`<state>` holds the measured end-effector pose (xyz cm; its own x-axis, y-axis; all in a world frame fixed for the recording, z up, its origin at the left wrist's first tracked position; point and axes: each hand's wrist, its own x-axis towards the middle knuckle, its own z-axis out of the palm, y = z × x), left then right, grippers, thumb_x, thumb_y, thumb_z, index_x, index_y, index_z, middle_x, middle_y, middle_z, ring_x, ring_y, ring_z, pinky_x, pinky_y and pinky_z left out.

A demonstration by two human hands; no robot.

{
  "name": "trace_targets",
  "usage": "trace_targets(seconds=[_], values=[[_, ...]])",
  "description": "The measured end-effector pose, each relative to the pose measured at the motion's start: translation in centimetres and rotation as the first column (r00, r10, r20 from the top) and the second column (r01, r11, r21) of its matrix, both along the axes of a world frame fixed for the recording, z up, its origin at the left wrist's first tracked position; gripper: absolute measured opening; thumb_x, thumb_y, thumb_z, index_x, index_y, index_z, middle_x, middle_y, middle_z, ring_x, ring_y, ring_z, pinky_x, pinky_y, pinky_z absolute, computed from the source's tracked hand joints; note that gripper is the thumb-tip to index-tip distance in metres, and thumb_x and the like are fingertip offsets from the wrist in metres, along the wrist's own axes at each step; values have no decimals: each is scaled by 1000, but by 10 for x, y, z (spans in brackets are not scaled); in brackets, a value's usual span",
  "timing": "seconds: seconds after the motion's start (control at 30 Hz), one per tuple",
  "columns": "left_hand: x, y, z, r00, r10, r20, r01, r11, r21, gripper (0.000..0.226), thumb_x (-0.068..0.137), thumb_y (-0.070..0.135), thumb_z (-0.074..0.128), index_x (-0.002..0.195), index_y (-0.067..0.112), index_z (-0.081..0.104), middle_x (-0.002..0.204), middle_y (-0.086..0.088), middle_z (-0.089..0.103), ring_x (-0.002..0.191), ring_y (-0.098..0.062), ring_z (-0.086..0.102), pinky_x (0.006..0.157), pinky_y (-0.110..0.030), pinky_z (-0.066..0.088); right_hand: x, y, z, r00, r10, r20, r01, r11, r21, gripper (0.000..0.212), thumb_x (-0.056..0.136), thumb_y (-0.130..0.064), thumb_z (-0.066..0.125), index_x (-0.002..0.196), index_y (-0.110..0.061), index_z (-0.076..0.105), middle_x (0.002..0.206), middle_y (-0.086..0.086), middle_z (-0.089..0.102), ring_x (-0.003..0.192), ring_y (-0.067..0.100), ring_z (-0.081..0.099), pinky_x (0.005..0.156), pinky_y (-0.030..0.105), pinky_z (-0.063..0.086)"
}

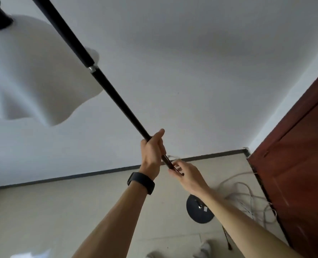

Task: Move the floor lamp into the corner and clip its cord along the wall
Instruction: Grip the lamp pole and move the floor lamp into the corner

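Note:
The floor lamp's black pole (106, 82) runs slanted from the top left down to my hands. Its white shade (31, 71) fills the upper left, blurred. My left hand (152, 151), with a dark wristband, is wrapped around the pole. Just below it, my right hand (188, 175) has its fingers closed on the pole's lower part. The round black base (197, 211) rests on the floor under my right forearm. A loose tangle of pale cord (247, 198) lies on the floor beside the base, near the door.
A white wall (191, 71) with a dark baseboard (80, 175) faces me. A reddish-brown door (299, 174) stands at the right, meeting the wall at the corner (246, 150). The floor is beige tile (43, 220). My feet (204, 250) show at the bottom edge.

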<state>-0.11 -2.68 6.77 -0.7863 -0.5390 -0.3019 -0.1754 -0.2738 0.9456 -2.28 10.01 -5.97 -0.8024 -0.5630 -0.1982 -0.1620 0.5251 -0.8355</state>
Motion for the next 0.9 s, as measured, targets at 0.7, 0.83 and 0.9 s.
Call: trace_targets(seconds=[0.7, 0.83, 0.9], values=[[355, -366, 144, 844, 382, -376, -424, 905, -32, 66, 95, 15, 59, 39, 26, 26, 40, 8, 22, 37, -12, 16, 44, -26, 16, 275, -407, 129, 618, 725, -304, -624, 688, 372, 33, 107, -40, 38, 117, -15, 57, 66, -7, 57, 55, 14, 58, 49, 23, 41], [405, -426, 150, 823, 420, -382, -488, 867, -97, 69, 95, 17, 59, 35, 28, 28, 38, 9, 23, 36, -11, 17, 43, -24, 18, 320, -484, 137, 521, 787, -330, -681, 617, 394, 33, 107, -40, 36, 119, -16, 55, 83, 6, 71, 71, 25, 68, 59, 30, 49], [427, -461, 149, 809, 440, -389, -513, 852, -104, 68, 95, 17, 60, 36, 29, 27, 39, 10, 23, 36, -11, 16, 43, -24, 17, 341, -524, 138, 485, 809, -332, -706, 586, 397, 33, 107, -40, 36, 119, -16, 54, 86, 8, 72, 75, 28, 69, 67, 37, 54]])
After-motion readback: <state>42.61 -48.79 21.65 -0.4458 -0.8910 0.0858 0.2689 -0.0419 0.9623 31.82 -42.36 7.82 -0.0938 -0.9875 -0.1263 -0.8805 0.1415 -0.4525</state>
